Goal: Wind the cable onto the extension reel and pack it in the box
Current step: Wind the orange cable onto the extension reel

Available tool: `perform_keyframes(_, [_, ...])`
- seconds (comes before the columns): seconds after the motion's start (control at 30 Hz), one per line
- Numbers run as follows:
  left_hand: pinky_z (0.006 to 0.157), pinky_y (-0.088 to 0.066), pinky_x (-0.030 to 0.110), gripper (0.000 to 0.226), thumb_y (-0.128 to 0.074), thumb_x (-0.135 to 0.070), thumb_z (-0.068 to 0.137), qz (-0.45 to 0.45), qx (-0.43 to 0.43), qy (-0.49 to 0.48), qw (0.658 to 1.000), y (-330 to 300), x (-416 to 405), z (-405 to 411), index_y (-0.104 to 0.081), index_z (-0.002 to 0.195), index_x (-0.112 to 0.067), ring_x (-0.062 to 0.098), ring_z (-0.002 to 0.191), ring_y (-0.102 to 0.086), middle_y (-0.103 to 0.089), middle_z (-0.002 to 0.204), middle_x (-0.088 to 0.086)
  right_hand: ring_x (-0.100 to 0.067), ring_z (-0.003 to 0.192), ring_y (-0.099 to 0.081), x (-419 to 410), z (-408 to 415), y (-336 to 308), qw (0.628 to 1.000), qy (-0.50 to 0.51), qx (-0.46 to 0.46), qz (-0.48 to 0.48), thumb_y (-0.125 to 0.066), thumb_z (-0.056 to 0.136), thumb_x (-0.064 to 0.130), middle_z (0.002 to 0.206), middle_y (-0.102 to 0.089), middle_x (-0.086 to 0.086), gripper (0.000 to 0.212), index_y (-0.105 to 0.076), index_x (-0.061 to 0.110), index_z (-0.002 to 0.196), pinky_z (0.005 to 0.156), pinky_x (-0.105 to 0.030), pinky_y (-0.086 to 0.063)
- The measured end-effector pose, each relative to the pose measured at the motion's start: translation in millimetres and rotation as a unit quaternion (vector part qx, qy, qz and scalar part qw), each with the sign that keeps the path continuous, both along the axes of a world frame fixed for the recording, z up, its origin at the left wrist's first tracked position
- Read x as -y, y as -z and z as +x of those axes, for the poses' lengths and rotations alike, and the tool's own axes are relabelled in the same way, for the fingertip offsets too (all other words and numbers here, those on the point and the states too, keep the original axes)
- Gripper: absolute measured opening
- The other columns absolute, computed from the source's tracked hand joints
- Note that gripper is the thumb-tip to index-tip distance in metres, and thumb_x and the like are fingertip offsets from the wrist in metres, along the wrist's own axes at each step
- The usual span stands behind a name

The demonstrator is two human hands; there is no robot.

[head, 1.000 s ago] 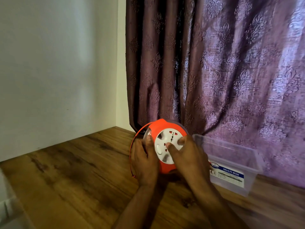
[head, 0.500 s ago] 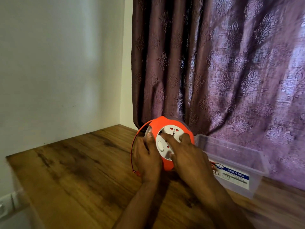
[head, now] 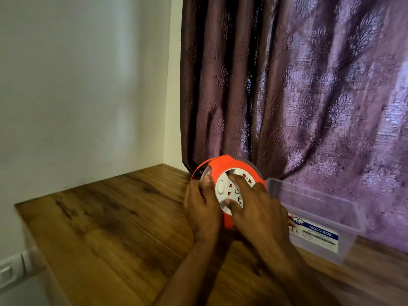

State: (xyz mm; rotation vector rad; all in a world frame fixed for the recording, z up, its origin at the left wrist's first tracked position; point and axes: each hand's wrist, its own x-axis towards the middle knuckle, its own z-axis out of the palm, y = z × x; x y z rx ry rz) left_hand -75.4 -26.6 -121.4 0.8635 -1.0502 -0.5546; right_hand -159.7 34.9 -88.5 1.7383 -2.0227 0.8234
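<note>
An orange extension reel [head: 223, 165] with a white socket face [head: 229, 188] stands on edge on the wooden table [head: 106, 219], near the curtain. My left hand [head: 202, 208] grips the reel's left rim, thumb on the front. My right hand [head: 256, 208] lies over the white face, its fingers and thumb curled onto the disc. A thin orange cable [head: 199, 166] arcs along the reel's upper left edge. To the right, touching the reel, a clear plastic box [head: 318, 208] labelled MULTI-BOX sits open.
A purple patterned curtain [head: 287, 85] hangs right behind the reel and box. A white wall [head: 77, 85] closes the left side. A white wall switch plate [head: 13, 268] shows below the table's left edge.
My right hand has turned on the white socket face, fingers sweeping up and left across it. The left hand stays on the rim. The camera view shifted slightly.
</note>
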Motion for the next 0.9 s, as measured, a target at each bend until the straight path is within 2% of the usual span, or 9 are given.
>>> perform_keyframes(0.17, [0.074,-0.054,0.050,0.045,-0.039,-0.049,0.094,-0.005,0.010,-0.003,1.000,-0.4,-0.5,0.1,-0.057,0.083,-0.008,0.022,0.080,-0.063,-0.064,0.082,0.006,-0.031,0.111,-0.059,0.9,2.9,1.4,0.999,0.006,0.039,-0.012,-0.049,0.085,0.064,0.128,-0.059,-0.003,0.063,-0.024,0.048,0.141,0.084,-0.041,-0.048])
perform_keyframes(0.27, [0.073,-0.052,0.048,0.051,-0.038,-0.052,0.092,-0.026,0.018,-0.017,0.999,-0.4,-1.4,0.3,-0.055,0.078,-0.006,0.022,0.076,-0.060,-0.061,0.078,0.006,-0.032,0.105,-0.062,0.1,4.1,1.5,0.996,0.004,0.080,-0.033,-0.052,0.082,0.065,0.115,-0.068,-0.002,0.062,-0.031,0.045,0.138,0.083,-0.040,-0.049])
perform_keyframes(0.4, [0.068,-0.046,0.038,0.053,-0.037,-0.058,0.092,-0.044,0.044,-0.028,0.998,1.9,-3.3,-1.2,-0.049,0.073,-0.010,0.020,0.072,-0.055,-0.057,0.074,0.003,-0.035,0.107,-0.060,1.0,2.2,0.3,0.980,0.027,0.196,-0.038,-0.057,0.078,0.066,0.116,-0.068,-0.008,0.057,-0.047,0.041,0.127,0.083,-0.039,-0.047])
perform_keyframes(0.5, [0.070,-0.048,0.047,0.048,-0.037,-0.056,0.090,-0.050,0.069,-0.024,0.996,4.2,-3.4,-3.1,-0.046,0.073,-0.012,0.023,0.075,-0.055,-0.055,0.076,0.004,-0.034,0.107,-0.059,4.6,-1.4,1.4,0.958,0.032,0.285,-0.028,-0.059,0.077,0.066,0.112,-0.067,-0.010,0.052,-0.051,0.033,0.115,0.084,-0.038,-0.045])
perform_keyframes(0.57, [0.070,-0.048,0.049,0.046,-0.038,-0.054,0.091,-0.062,0.081,-0.027,0.994,4.9,-3.6,-3.3,-0.045,0.073,-0.013,0.025,0.075,-0.054,-0.054,0.075,0.003,-0.029,0.094,-0.064,7.1,-3.7,2.1,0.931,0.013,0.364,-0.027,-0.060,0.075,0.067,0.096,-0.073,-0.009,0.051,-0.051,0.027,0.105,0.079,-0.036,-0.049])
perform_keyframes(0.67, [0.070,-0.049,0.048,0.044,-0.039,-0.053,0.092,-0.073,0.092,-0.030,0.993,5.4,-2.9,-3.1,-0.045,0.073,-0.014,0.024,0.074,-0.054,-0.053,0.074,0.003,-0.019,0.043,-0.060,7.5,-4.5,0.4,0.886,-0.036,0.460,-0.032,-0.060,0.076,0.067,0.062,-0.073,-0.002,0.054,-0.053,0.017,0.097,0.051,-0.029,-0.046])
perform_keyframes(0.73, [0.070,-0.050,0.050,0.048,-0.038,-0.054,0.092,-0.065,0.086,-0.018,0.994,5.9,-2.2,-3.7,-0.048,0.075,-0.010,0.026,0.076,-0.057,-0.056,0.077,0.005,-0.017,0.039,-0.059,5.8,-5.2,-2.7,0.896,-0.040,0.443,-0.017,-0.057,0.079,0.067,0.060,-0.072,0.000,0.053,-0.052,0.018,0.097,0.051,-0.028,-0.047])
perform_keyframes(0.83, [0.071,-0.053,0.051,0.049,-0.042,-0.052,0.094,-0.048,0.064,-0.008,0.997,6.4,0.5,-2.6,-0.053,0.081,-0.006,0.027,0.078,-0.061,-0.060,0.081,0.009,-0.028,0.086,-0.067,1.4,-8.0,-7.3,0.956,0.012,0.294,-0.007,-0.052,0.082,0.069,0.090,-0.073,-0.006,0.047,-0.047,0.025,0.098,0.070,-0.033,-0.047])
perform_keyframes(0.9, [0.070,-0.053,0.049,0.043,-0.046,-0.046,0.098,-0.043,0.042,-0.010,0.998,3.8,1.2,-1.0,-0.053,0.080,-0.007,0.027,0.077,-0.062,-0.061,0.080,0.009,-0.032,0.100,-0.062,-4.4,-6.4,-12.3,0.984,0.026,0.169,-0.043,-0.054,0.085,0.062,0.107,-0.067,-0.005,0.041,-0.043,0.028,0.106,0.069,-0.034,-0.042])
